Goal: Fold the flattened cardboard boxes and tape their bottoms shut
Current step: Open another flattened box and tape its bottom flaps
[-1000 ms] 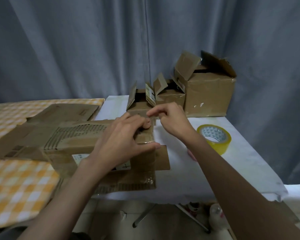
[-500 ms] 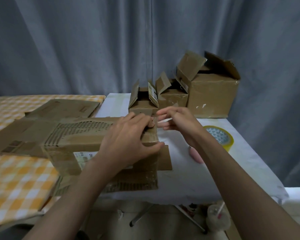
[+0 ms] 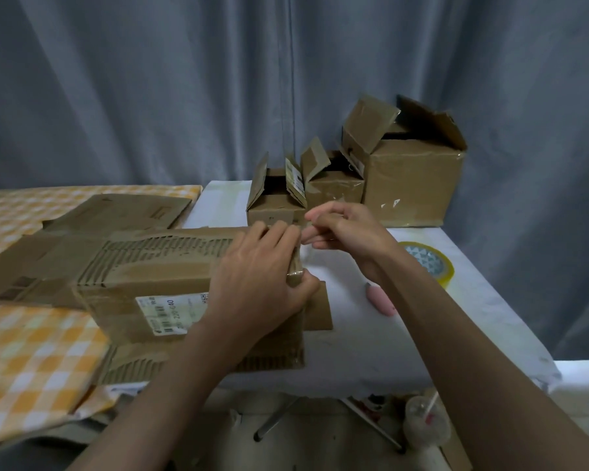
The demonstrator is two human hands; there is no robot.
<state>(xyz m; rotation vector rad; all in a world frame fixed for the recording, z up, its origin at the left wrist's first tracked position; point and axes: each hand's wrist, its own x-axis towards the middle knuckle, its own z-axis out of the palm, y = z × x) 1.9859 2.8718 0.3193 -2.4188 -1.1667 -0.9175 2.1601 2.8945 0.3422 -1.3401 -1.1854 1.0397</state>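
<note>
A worn cardboard box [image 3: 157, 283] with a white label lies on its side at the table's front, its loose flaps spread beneath it. My left hand [image 3: 259, 277] grips the box's right end, fingers over the top and thumb on the side. My right hand [image 3: 347, 232] hovers just past the far right corner, fingertips pinched on what looks like a strip of clear tape running to the box edge. The yellow-rimmed tape roll [image 3: 432, 263] lies flat to the right, behind my right forearm.
Flattened boxes [image 3: 126, 212] lie at the back left on a yellow checked cloth [image 3: 31, 362]. Three folded boxes stand at the back: small [image 3: 272, 209], medium [image 3: 334, 188], large [image 3: 412, 181]. A pink cutter [image 3: 380, 300] lies on the white table [image 3: 388, 351]. A plastic cup [image 3: 425, 423] stands on the floor.
My right hand has drawn slightly right, away from the box's far corner. My left hand has stayed gripping the box's right end.
</note>
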